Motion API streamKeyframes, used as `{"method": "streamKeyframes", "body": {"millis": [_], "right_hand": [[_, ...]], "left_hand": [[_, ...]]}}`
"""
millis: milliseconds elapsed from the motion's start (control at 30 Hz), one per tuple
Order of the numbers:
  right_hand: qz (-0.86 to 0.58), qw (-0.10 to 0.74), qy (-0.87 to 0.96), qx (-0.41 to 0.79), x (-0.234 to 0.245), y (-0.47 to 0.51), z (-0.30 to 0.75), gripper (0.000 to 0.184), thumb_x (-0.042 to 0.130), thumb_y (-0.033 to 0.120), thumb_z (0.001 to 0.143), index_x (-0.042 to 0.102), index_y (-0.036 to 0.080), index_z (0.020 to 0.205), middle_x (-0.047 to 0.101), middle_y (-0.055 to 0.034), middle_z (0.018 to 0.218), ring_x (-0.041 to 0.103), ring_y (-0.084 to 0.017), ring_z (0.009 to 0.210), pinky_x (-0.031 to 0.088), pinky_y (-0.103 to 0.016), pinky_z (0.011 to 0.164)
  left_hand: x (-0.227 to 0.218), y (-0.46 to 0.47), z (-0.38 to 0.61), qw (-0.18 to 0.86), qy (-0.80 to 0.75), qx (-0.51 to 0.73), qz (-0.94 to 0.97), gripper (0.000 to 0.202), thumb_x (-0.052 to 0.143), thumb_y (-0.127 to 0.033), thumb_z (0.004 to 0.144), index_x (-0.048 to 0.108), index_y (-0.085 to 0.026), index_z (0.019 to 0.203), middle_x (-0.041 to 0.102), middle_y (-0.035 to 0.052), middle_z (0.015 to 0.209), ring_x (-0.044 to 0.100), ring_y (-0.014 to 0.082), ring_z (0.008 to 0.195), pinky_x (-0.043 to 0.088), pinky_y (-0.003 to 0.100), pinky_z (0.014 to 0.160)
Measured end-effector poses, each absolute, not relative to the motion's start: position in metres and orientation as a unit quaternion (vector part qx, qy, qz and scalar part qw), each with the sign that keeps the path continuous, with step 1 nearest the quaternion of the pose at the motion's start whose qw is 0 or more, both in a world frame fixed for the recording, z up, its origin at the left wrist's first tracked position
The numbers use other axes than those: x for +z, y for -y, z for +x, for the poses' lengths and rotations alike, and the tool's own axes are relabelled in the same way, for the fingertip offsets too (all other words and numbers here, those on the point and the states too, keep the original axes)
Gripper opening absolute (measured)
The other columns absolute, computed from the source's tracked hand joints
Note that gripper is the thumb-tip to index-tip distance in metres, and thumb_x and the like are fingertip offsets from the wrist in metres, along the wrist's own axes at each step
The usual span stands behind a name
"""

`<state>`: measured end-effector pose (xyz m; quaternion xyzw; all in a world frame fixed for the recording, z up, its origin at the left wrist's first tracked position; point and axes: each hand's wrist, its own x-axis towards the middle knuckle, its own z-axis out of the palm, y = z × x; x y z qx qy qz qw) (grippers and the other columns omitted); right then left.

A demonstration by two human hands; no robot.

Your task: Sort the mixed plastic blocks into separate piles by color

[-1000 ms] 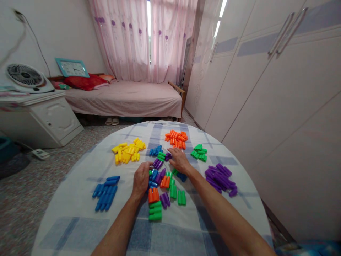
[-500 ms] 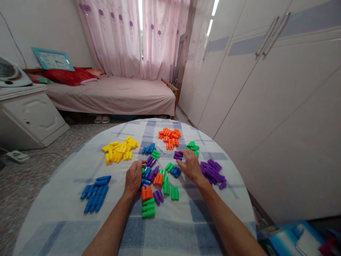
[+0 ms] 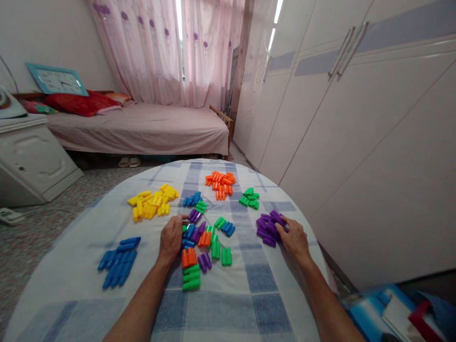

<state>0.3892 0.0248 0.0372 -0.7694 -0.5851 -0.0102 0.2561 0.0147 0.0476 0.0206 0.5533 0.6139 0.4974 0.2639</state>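
Note:
A round table [image 3: 231, 304] under a blue-checked cloth carries piles of small plastic pieces sorted by colour. My right hand [image 3: 292, 237] rests at the purple pile [image 3: 268, 226] on the right, its fingers curled on a purple piece at the pile's edge. My left hand [image 3: 170, 238] lies at the left side of the mixed pile [image 3: 204, 237] in the middle, fingers bent over blue and green pieces; what they hold I cannot make out.
Sorted piles lie around: yellow [image 3: 151, 205], blue [image 3: 118, 260], orange [image 3: 220, 182], green [image 3: 250, 198]. A bed [image 3: 142, 127] stands behind the table, a white cabinet [image 3: 32, 161] at the left, wardrobe doors [image 3: 356, 123] at the right. Blue items [image 3: 388, 313] lie on the floor.
My right hand lifted a purple piece from the mixed pile and carried it right to the purple pile. The left hand stayed put. The camera turned slightly right.

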Motion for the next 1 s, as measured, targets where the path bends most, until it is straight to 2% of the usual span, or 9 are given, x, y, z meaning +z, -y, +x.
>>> {"method": "streamKeyframes", "body": {"millis": [200, 367, 467, 567, 733, 900, 1000], "right_hand": [[-0.731, 0.315, 0.603, -0.043, 0.051, -0.028, 0.375, 0.036, 0.046, 0.041, 0.084, 0.062, 0.019, 0.107, 0.063, -0.0099, 0.109, 0.051, -0.027, 0.107, 0.038, -0.044, 0.094], [-0.557, 0.355, 0.749, 0.052, 0.072, -0.05, 0.304, 0.031, 0.046, 0.028, 0.084, 0.06, 0.019, 0.111, 0.062, -0.0087, 0.111, 0.053, -0.023, 0.108, 0.039, -0.04, 0.097], [-0.47, 0.312, 0.821, 0.088, 0.075, -0.069, 0.244, 0.034, 0.048, 0.018, 0.082, 0.059, 0.02, 0.114, 0.06, -0.0073, 0.116, 0.051, -0.02, 0.111, 0.038, -0.038, 0.099], [-0.399, 0.215, 0.887, 0.084, 0.071, -0.089, 0.198, 0.042, 0.046, 0.009, 0.081, 0.057, 0.023, 0.119, 0.059, -0.0046, 0.123, 0.046, -0.019, 0.116, 0.038, -0.037, 0.098], [-0.371, 0.086, 0.924, 0.043, 0.068, -0.115, 0.167, 0.046, 0.046, 0.012, 0.082, 0.054, 0.027, 0.126, 0.054, -0.0025, 0.132, 0.039, -0.024, 0.123, 0.038, -0.04, 0.093], [-0.365, 0.038, 0.93, 0.02, 0.077, -0.123, 0.16, 0.041, 0.044, 0.016, 0.086, 0.058, 0.029, 0.123, 0.061, -0.0048, 0.118, 0.047, -0.023, 0.113, 0.039, -0.036, 0.088], [-0.381, 0.035, 0.924, 0.017, 0.081, -0.121, 0.158, 0.032, 0.047, 0.016, 0.085, 0.066, 0.026, 0.108, 0.062, -0.0071, 0.107, 0.05, -0.024, 0.105, 0.04, -0.035, 0.084]], "left_hand": [[0.028, -0.044, 0.02, 0.276, -0.616, 0.504, 0.539, 0.056, 0.028, -0.056, 0.089, 0.066, -0.015, 0.097, 0.07, 0.0081, 0.085, 0.064, 0.0213, 0.082, 0.048, 0.035, 0.077], [0.03, -0.044, 0.021, 0.284, -0.611, 0.513, 0.531, 0.056, 0.029, -0.057, 0.088, 0.065, -0.015, 0.096, 0.07, 0.0083, 0.084, 0.064, 0.0211, 0.08, 0.048, 0.035, 0.075], [0.028, -0.045, 0.021, 0.288, -0.607, 0.516, 0.531, 0.056, 0.029, -0.058, 0.088, 0.065, -0.015, 0.095, 0.07, 0.008, 0.084, 0.065, 0.0208, 0.08, 0.048, 0.034, 0.075], [0.026, -0.046, 0.02, 0.295, -0.598, 0.521, 0.532, 0.056, 0.029, -0.058, 0.089, 0.065, -0.015, 0.096, 0.07, 0.0088, 0.087, 0.065, 0.0209, 0.082, 0.049, 0.034, 0.075], [0.021, -0.049, 0.019, 0.288, -0.592, 0.524, 0.54, 0.056, 0.028, -0.057, 0.09, 0.065, -0.015, 0.098, 0.069, 0.0095, 0.089, 0.064, 0.0218, 0.085, 0.048, 0.036, 0.078], [0.022, -0.048, 0.019, 0.291, -0.597, 0.526, 0.532, 0.056, 0.028, -0.057, 0.089, 0.065, -0.016, 0.096, 0.069, 0.0092, 0.089, 0.064, 0.0212, 0.083, 0.049, 0.035, 0.076], [0.023, -0.048, 0.019, 0.293, -0.603, 0.523, 0.526, 0.056, 0.028, -0.057, 0.089, 0.064, -0.015, 0.097, 0.068, 0.0093, 0.087, 0.064, 0.0209, 0.081, 0.049, 0.034, 0.074]]}}
